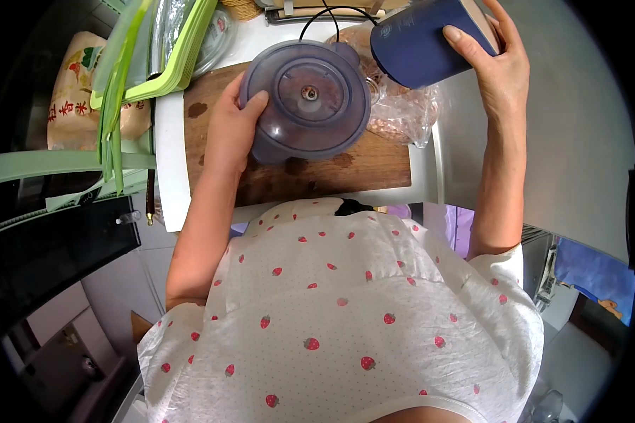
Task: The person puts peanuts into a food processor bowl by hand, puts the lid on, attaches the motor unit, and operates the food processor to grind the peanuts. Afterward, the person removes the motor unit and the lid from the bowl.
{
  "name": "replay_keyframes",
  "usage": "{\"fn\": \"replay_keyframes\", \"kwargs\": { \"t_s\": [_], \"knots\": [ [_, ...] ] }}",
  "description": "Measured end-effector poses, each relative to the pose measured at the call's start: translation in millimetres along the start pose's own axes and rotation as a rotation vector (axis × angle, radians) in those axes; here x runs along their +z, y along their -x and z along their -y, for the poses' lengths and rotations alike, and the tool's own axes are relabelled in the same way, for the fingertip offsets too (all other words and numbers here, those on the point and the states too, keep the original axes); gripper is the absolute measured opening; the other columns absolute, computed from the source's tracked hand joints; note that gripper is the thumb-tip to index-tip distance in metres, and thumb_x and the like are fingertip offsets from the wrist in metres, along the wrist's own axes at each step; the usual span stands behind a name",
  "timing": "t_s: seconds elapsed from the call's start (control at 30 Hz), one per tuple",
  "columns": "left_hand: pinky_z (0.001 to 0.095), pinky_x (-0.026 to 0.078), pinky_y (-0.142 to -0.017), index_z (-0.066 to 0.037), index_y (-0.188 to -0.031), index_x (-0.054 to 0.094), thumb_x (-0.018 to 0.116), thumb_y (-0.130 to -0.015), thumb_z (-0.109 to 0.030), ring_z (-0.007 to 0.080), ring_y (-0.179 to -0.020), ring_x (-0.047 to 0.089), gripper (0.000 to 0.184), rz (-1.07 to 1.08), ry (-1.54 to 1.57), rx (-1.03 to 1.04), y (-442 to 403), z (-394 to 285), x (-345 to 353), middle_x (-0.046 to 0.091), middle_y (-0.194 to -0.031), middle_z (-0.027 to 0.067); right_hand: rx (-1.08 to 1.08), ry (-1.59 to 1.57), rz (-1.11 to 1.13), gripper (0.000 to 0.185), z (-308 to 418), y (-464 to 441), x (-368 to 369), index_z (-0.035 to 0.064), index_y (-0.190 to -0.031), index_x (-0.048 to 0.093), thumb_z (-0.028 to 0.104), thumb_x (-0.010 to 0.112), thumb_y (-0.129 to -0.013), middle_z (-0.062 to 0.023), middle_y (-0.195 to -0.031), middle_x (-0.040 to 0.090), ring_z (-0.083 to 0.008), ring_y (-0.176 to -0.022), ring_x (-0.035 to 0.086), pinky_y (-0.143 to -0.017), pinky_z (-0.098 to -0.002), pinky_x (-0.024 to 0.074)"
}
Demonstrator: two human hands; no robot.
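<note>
My left hand grips the near-left rim of a translucent grey-purple food chopper bowl, its thumb on the lid. The round lid is on, with a small metal fitting at its centre. Up and to the right, my right hand is wrapped around a dark blue cylindrical chopper motor unit. The unit is tilted on its side and apart from the bowl; a black cord runs near its left end. Beneath the bowl lies a wooden cutting board. A clear plastic bag of small pinkish pieces sits right of the bowl.
A green plastic basket with long green leaves hanging over its edge stands at the upper left. Beside it leans a printed rice sack. A smooth grey panel rises along the right. A woven basket is at the back.
</note>
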State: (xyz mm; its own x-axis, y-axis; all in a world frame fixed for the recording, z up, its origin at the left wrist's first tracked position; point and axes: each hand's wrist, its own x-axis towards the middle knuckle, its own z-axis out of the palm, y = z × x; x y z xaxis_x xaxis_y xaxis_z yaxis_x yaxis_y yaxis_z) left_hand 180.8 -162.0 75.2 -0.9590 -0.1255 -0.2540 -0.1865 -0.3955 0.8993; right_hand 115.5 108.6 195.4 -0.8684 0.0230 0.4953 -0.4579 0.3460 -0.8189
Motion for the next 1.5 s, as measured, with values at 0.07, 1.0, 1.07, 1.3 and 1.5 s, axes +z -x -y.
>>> {"fn": "replay_keyframes", "kwargs": {
  "t_s": [0.07,1.0,1.07,1.3,1.5],
  "knots": [
    [0.0322,0.047,-0.087,0.0,-0.126,0.049,0.062,-0.083,-0.007,0.0221,-0.102,0.057,0.045,-0.079,-0.504,0.254,-2,5,-7,0.057,-0.117,0.0149,0.008,0.005,-0.001,0.085,1,0,-1,-0.0028,-0.132,0.041,0.019,0.081,-0.06,-0.0139,-0.109,0.057,-0.0206,-0.101,0.056,-0.089,-0.0307,0.0436],
    [0.0569,0.02,-0.102,-0.003,-0.133,0.035,0.08,-0.055,-0.048,0.0328,-0.133,0.027,0.102,-0.076,-1.299,0.726,14,35,1,0.036,-0.139,0.0125,-0.039,-0.1,0.294,0.093,28,10,43,-0.0046,-0.132,0.039,0.02,0.085,-0.056,-0.0133,-0.112,0.056,-0.0196,-0.106,0.054,-0.094,-0.0307,0.0407],
    [0.0586,0.017,-0.102,-0.003,-0.134,0.035,0.08,-0.054,-0.049,0.0322,-0.135,0.025,0.102,-0.045,-1.272,0.684,13,33,1,0.035,-0.14,0.0124,-0.043,-0.078,0.34,0.093,32,14,50,-0.0047,-0.132,0.039,0.021,0.086,-0.056,-0.0138,-0.114,0.056,-0.0199,-0.106,0.054,-0.095,-0.0309,0.0404],
    [0.0589,0.018,-0.102,-0.002,-0.136,0.033,0.08,-0.06,-0.04,0.0333,-0.136,0.022,0.098,-0.08,-1.157,0.641,18,35,-8,0.033,-0.143,0.0136,-0.22,0.278,0.408,0.086,39,22,74,-0.004,-0.128,0.045,0.022,0.086,-0.057,-0.0133,-0.113,0.055,-0.0218,-0.108,0.053,-0.094,-0.0315,0.0409],
    [0.0577,0.017,-0.104,0.0,-0.136,0.034,0.078,-0.063,-0.041,0.0334,-0.137,0.02,0.094,-0.057,-1.166,0.608,20,39,-14,0.031,-0.144,0.0142,-0.423,0.434,0.458,0.082,42,27,85,-0.004,-0.126,0.047,0.029,0.084,-0.06,-0.0163,-0.111,0.053,-0.0271,-0.106,0.054,-0.092,-0.0338,0.0422]
  ]
}}
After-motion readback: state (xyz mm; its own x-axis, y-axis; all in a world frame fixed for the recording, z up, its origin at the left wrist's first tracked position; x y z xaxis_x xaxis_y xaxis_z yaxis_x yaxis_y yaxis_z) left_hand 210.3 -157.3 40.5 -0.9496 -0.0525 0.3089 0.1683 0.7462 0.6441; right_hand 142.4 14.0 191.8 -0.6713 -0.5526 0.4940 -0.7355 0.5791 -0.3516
